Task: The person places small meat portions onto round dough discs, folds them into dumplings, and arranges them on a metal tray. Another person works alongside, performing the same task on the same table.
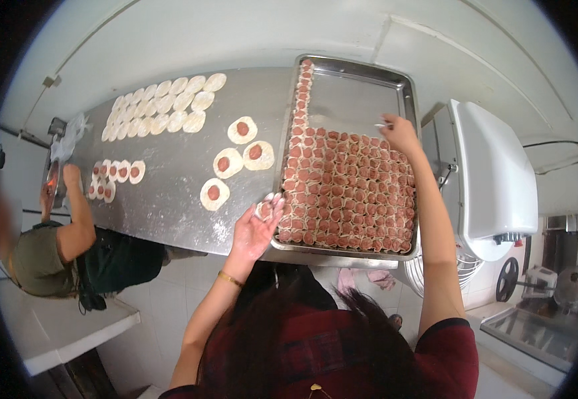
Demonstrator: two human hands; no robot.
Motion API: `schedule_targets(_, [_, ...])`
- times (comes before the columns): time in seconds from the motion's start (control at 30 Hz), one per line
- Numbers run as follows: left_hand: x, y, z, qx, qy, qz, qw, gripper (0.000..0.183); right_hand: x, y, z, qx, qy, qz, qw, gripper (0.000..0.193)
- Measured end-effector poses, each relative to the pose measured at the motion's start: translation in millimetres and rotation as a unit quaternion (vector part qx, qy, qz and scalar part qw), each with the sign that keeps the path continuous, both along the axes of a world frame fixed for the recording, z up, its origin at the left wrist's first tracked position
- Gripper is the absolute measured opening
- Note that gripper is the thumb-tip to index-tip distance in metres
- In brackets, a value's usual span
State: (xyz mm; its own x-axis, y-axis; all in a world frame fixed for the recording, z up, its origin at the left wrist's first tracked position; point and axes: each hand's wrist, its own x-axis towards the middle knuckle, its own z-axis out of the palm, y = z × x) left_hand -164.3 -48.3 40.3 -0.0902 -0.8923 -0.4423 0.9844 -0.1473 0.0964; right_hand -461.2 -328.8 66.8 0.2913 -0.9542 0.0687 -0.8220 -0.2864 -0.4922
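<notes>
My left hand [254, 229] is palm up by the tray's near left corner, its floury fingers curled around a small open-topped dumpling [263, 211] with meat showing. My right hand [401, 134] hangs over the far right part of the metal tray [359, 100], its fingers drawn together; whether they hold anything is too small to tell. Tight rows of open-topped dumplings [345, 189] fill the near part of the tray, and a single line runs up its left side. Left of the tray, several round wrappers with meat filling [227, 162] lie flat on the steel table [176, 149].
Plain wrappers [162, 106] lie in overlapping rows at the table's back left, with smaller filled ones [121, 171] nearer. At the left end a co-worker [49, 246] holds one hand by a metal bowl [51, 183]. A white machine [488, 179] stands right of the tray.
</notes>
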Motion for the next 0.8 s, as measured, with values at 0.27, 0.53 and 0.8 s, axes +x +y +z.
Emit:
schedule_targets(0.27, [-16.0, -22.1, -5.5, -0.077, -0.032, -0.029, 0.996, 0.030, 143.9, 166.0, 22.9, 0.017, -0.154, 0.368, 0.917, 0.048])
schedule_targets(0.53, [-23.8, -26.5, -2.8, -0.016, -0.103, -0.054, 0.993, 0.036, 106.5, 139.0, 18.8, 0.034, -0.190, 0.285, 0.939, 0.028])
schedule_targets(0.8, [42.6, 29.6, -50.8, -0.020, -0.860, -0.010, 0.509, 0.027, -63.0, -18.9, 4.7, -0.069, 0.040, 0.012, 0.997, 0.025])
